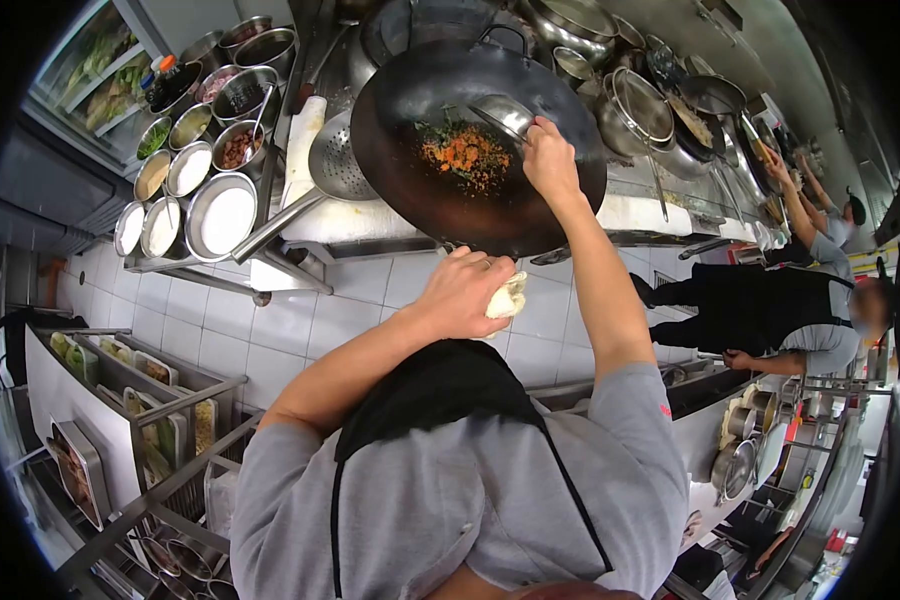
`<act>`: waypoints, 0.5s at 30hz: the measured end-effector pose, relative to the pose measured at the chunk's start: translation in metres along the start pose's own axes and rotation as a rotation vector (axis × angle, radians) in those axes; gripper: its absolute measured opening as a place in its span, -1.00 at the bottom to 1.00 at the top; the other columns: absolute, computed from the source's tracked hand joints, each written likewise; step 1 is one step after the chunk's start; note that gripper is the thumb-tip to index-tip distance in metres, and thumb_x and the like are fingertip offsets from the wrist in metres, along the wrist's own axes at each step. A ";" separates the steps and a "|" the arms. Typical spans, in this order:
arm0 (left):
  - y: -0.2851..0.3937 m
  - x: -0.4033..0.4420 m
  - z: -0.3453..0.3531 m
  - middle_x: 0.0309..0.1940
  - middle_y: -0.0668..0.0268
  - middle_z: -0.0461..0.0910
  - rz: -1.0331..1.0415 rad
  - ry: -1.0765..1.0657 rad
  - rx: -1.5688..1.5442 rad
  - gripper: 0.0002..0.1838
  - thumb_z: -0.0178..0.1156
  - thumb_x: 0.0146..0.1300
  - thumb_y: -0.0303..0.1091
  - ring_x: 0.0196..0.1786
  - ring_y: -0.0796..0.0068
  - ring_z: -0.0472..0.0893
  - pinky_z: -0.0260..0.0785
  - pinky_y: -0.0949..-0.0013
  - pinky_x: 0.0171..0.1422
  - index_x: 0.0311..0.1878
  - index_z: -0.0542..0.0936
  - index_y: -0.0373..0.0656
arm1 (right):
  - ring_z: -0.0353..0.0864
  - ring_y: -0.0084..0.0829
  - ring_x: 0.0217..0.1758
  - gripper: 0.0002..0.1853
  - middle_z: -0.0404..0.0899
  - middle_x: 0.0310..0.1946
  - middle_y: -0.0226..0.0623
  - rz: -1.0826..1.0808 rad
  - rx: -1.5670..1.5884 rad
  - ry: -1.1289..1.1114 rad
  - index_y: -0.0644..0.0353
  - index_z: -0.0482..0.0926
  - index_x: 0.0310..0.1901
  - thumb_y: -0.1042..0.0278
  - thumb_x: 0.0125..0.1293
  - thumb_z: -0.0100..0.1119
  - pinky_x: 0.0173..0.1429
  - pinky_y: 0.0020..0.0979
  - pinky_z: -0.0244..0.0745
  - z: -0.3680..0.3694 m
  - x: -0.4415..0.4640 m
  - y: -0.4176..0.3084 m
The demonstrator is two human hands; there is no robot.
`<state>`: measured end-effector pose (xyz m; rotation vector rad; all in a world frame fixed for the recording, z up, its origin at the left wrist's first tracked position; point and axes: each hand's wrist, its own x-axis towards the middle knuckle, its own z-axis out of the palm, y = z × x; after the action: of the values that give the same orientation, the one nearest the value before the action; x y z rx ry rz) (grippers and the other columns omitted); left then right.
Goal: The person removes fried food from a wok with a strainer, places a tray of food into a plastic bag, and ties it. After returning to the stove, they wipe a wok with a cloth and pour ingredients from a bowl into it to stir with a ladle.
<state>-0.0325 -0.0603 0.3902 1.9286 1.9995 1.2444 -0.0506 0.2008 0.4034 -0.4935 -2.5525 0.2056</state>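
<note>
Near the front of a large dark wok, my left hand is closed around a pale folded cloth at the wok's near edge; the grip under the cloth is hidden. My right hand reaches over the wok, its fingers closed on a metal ladle. Most of the ladle's handle is hidden by the hand. The ladle's rounded bowl is tilted over finely chopped orange and dark green food in the middle of the wok. Left of the wok rests a perforated skimmer, its long handle pointing toward me.
Metal containers of seasonings, including a large one with white contents, stand at left. Pots and a strainer crowd the right side. A co-worker in a black apron stands to the right. Behind me on the left is a rack.
</note>
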 end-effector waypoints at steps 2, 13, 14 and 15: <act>-0.003 0.002 0.004 -0.43 0.15 0.56 0.001 0.023 0.001 -0.52 0.41 -0.15 -0.17 -0.27 0.09 0.58 0.31 0.15 -0.08 -0.17 0.48 -0.13 | 0.59 0.15 -0.02 -0.86 0.55 0.11 0.07 0.006 0.049 0.062 0.29 0.47 -0.41 0.54 0.11 0.29 0.05 -0.02 0.52 -0.007 0.003 -0.013; -0.001 0.003 0.004 -0.41 0.15 0.56 -0.026 0.000 -0.003 -0.52 0.41 -0.15 -0.17 -0.26 0.08 0.57 0.29 0.13 -0.08 -0.16 0.47 -0.13 | 0.59 0.19 -0.03 -0.91 0.53 0.13 0.07 -0.005 0.056 -0.012 0.31 0.55 -0.33 0.50 0.16 0.22 0.07 -0.01 0.54 -0.002 0.002 -0.020; -0.002 0.003 0.005 -0.42 0.15 0.56 -0.028 -0.003 -0.005 -0.52 0.41 -0.15 -0.18 -0.26 0.09 0.57 0.28 0.13 -0.08 -0.16 0.47 -0.13 | 0.58 0.17 0.00 -0.90 0.54 0.12 0.05 0.004 0.071 0.002 0.30 0.53 -0.36 0.48 0.16 0.23 0.07 0.00 0.52 -0.006 0.003 -0.024; -0.001 0.003 0.005 -0.44 0.15 0.56 -0.016 0.015 -0.005 -0.53 0.40 -0.17 -0.18 -0.28 0.09 0.57 0.28 0.15 -0.10 -0.18 0.46 -0.13 | 0.58 0.15 0.01 -0.89 0.54 0.13 0.03 -0.034 0.094 -0.029 0.30 0.52 -0.36 0.48 0.15 0.25 0.08 -0.02 0.52 -0.008 0.002 -0.030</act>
<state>-0.0311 -0.0552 0.3877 1.9029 2.0126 1.2628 -0.0570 0.1741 0.4179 -0.4143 -2.5633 0.3206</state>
